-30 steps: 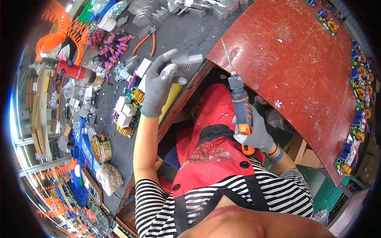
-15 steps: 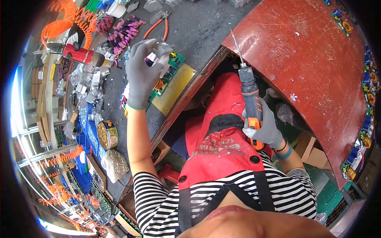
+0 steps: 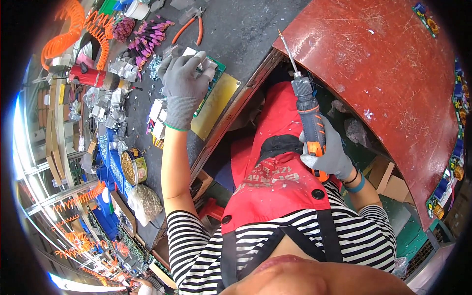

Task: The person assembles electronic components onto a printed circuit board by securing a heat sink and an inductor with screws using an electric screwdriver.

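My left hand [image 3: 184, 83], in a grey glove, is over a green circuit board [image 3: 217, 76] near the bench edge. Its thumb and fingers are curled round a silvery metal piece [image 3: 190, 51] that looks like a heat sink; the fingers partly cover it and much of the board. Under the board lies a yellow plate [image 3: 223, 98]. My right hand [image 3: 332, 152], also gloved, grips an orange and black power screwdriver [image 3: 309, 115] in front of my red apron. The long bit points up and away, its tip by the red panel's corner.
Red-handled pliers [image 3: 200, 29] lie beyond the board. Left are black-and-purple parts [image 3: 150, 39], a red power tool [image 3: 91, 77], loose metal pieces [image 3: 115, 110], a round tin [image 3: 133, 167] and a bag [image 3: 145, 204]. Finished-looking boards [image 3: 457, 123] line the red tabletop [image 3: 373, 73] at right.
My left hand has turned and come down over the circuit board with the metal piece, covering more of it. The power screwdriver has shifted slightly left in the picture, still in my right hand.
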The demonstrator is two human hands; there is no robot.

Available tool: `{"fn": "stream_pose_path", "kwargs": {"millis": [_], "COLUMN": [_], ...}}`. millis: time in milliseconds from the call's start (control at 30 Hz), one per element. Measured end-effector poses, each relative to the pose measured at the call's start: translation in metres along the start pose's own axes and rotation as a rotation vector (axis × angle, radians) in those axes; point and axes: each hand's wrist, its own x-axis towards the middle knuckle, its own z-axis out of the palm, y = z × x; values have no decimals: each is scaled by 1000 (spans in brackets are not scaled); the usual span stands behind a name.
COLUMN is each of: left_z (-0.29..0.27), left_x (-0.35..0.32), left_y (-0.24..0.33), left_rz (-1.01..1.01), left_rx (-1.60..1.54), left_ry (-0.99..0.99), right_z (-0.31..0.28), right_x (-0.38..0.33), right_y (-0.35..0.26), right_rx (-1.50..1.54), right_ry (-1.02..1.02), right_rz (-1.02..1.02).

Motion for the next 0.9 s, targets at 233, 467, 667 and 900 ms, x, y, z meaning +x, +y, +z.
{"fn": "stream_pose_path", "kwargs": {"millis": [233,467,667,900], "left_z": [1,16,22,35], "left_x": [0,-14,-17,-20], "left_y": [4,10,31,20], "left_rz": [14,30,-117,-129], "left_rx": [40,261,272,265], "left_ry": [-23,51,57,71], "right_z": [-1,-1,1,2], "right_x": [2,3,9,26], "right_y": [2,1,5,2], "right_rx": [-26,-20,-31,-29], "right_ry": [-26,-41,-35,-101], "right_rz": [30,34,-31,90]}}
